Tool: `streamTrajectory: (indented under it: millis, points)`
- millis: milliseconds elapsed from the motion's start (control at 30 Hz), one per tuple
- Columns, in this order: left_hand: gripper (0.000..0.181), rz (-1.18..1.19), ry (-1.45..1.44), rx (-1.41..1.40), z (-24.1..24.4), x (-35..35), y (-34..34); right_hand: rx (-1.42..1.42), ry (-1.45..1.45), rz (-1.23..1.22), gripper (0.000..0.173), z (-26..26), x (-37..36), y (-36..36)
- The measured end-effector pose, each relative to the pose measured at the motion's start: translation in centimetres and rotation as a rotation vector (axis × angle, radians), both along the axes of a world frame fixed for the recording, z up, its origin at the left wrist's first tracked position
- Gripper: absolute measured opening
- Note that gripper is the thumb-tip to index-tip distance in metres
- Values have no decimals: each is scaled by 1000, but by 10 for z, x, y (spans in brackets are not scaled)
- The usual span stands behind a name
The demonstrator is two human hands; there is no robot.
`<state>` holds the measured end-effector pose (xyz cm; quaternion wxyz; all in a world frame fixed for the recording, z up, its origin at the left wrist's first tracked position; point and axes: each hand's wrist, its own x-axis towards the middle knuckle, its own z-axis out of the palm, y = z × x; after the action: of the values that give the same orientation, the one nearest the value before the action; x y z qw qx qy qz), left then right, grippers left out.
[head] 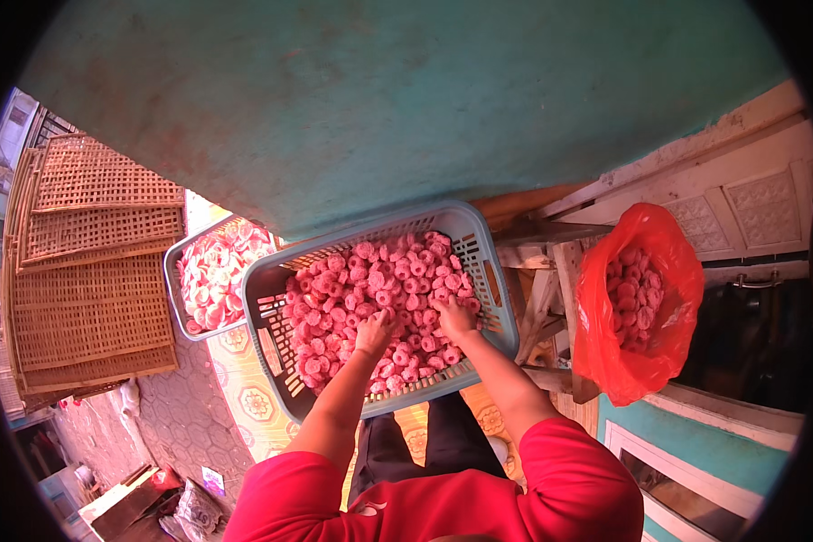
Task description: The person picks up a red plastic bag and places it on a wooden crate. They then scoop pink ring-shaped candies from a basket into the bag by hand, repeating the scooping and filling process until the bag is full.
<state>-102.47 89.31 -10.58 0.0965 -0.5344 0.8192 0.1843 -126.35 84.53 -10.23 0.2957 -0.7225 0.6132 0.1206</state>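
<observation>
A blue-grey slatted plastic basket [372, 410] stands in front of me, holding a broad heap of pink crackers [352, 284], puffy and roundish, some with a hollow in the middle. My left hand [375, 330] rests on the middle of the heap with its fingers bent down among the pieces. To its right, my right hand [456, 318] reaches into the heap near the basket's right end. The fingertips of both hands are partly hidden by the crackers, so whether they grip any pieces cannot be told.
A second basket [206, 333] of flat pink pieces stands at the left, near stacked woven bamboo trays [95, 318]. On the right, an open red plastic bag [677, 325] of pink pieces sits by a wooden stand [545, 305]. A green wall [379, 122] rises behind the basket.
</observation>
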Motion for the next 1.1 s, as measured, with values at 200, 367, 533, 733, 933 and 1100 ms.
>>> streamTrajectory:
  millis: [200, 367, 533, 733, 933, 1100]
  points:
    - [38, -93, 191, -45, -8, -8, 3, 33, -677, -375, 38, 15, -17, -8]
    - [36, 538, 806, 119, 10, -29, -6, 89, -1124, -566, 36, 98, -24, -4]
    - [33, 1004, 1855, 1209, 111, -89, -37, -5, -1490, -737, 30, 255, -77, 13]
    - [43, 430, 1974, 1364, 289, -235, -76, -674, -855, -724, 27, 394, -186, 42]
    - [59, 156, 1763, 878, 370, -266, -86, -1287, -411, -536, 23, 490, -198, 84]
    - [55, 503, 1471, 809, 315, -188, -77, -1707, -1309, 112, 27, 582, -133, 147]
